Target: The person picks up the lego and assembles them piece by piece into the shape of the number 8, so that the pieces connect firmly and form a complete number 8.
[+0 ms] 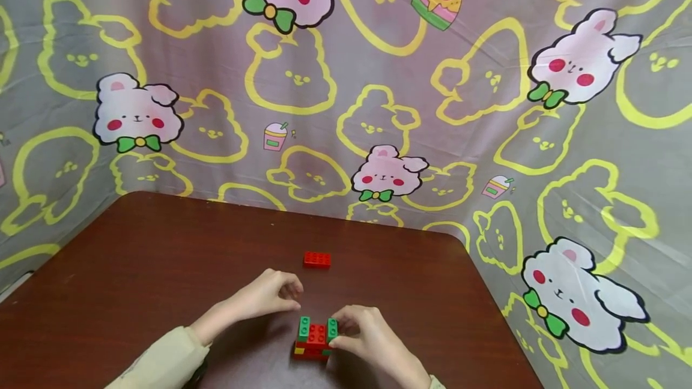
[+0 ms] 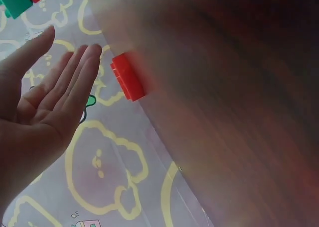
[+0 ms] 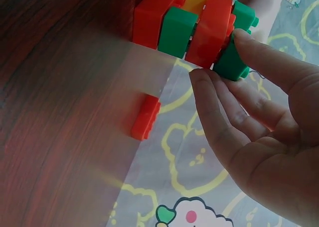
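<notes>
A small stack of toy building bricks stands on the table, with a red brick (image 1: 316,335) across its upper part and a yellow brick (image 3: 196,0) lower down between red layers. On top sit two green bricks, a left one (image 1: 304,329) and a right one (image 3: 230,58). My right hand (image 1: 370,335) pinches the right green brick, thumb on one end and fingertips at the other. Up and to the left of the stack, my left hand (image 1: 276,293) is held over the table, fingers relaxed and holding nothing.
A loose red brick (image 1: 317,259) with two rows of studs lies on the table beyond both hands. The dark brown table (image 1: 178,245) ends at a patterned curtain (image 1: 303,167) with cartoon animals, which surrounds its far and right sides.
</notes>
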The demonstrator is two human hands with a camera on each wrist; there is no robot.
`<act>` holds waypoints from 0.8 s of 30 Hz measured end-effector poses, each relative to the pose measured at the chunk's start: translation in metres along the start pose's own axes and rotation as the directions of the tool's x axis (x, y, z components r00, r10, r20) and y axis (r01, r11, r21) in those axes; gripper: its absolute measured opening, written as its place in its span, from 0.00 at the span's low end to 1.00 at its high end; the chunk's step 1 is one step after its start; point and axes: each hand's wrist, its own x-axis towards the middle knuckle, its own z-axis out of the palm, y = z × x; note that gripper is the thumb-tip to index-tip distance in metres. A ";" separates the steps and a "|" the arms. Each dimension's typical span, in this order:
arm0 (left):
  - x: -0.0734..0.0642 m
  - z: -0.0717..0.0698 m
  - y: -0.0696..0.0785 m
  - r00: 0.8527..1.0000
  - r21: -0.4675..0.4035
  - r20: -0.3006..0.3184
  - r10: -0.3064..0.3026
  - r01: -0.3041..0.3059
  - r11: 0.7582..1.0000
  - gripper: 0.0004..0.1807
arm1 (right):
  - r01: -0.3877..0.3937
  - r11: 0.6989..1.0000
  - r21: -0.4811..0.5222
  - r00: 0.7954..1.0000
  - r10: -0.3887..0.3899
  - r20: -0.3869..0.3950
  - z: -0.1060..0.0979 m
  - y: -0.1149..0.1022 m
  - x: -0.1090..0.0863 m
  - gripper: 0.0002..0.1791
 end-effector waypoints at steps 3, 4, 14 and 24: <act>0.008 0.001 -0.004 0.999 0.027 -0.044 -0.013 0.014 1.000 0.12 | -0.005 1.000 -0.005 1.000 0.005 0.001 0.000 0.000 0.000 0.13; 0.011 0.002 -0.005 0.998 0.035 -0.059 -0.017 0.019 0.999 0.13 | -0.006 1.000 -0.007 1.000 0.006 0.003 0.000 0.000 0.000 0.13; 0.038 -0.001 -0.017 0.981 0.112 -0.186 -0.063 0.085 0.990 0.12 | 0.001 1.000 0.006 1.000 -0.001 0.003 0.000 0.000 0.001 0.13; 0.061 -0.003 -0.033 0.966 0.149 -0.221 -0.133 0.169 0.974 0.14 | 0.000 1.000 -0.003 1.000 0.000 0.016 -0.001 0.002 0.000 0.13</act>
